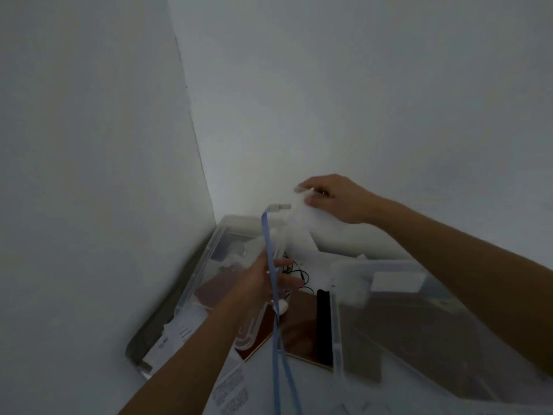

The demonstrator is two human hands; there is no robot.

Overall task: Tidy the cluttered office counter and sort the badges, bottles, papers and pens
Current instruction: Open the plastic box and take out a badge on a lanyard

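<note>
Mid-sort, badge step in hand; reference point is the clear bin (220, 232) in the wall corner. Right hand (332, 199) is raised above and to the right of that bin, with thumb and fingertips pinched on a pale, blurred badge sleeve (299, 214); I can't tell whether a card is inside it. The blue lanyard (265, 232) runs from its clip (281, 207), just left of the sleeve, down in front of the bin and hangs as a loop off the bottom of the view. Left hand (263, 280), in front of the bin, has the strap running across it, fingers loosely curled round it, and some clear plastic seems to be held with it; too blurred to be sure. So this badge is in the air over the bin and not yet put down; I'd guess it is being untangled or separated from the strap. The bin already holds some pale items and a dark flat thing; contents unclear. Still loose: black cables (299, 272) just right of the bin; printed papers (230, 387) in front of it on the surface (299, 330); a black bar-shaped item (323, 319) between it and a second clear bin (336, 333) further right. No bottles or pens can be made out. Judgement: early to middle, with most of the sorting left.
</note>
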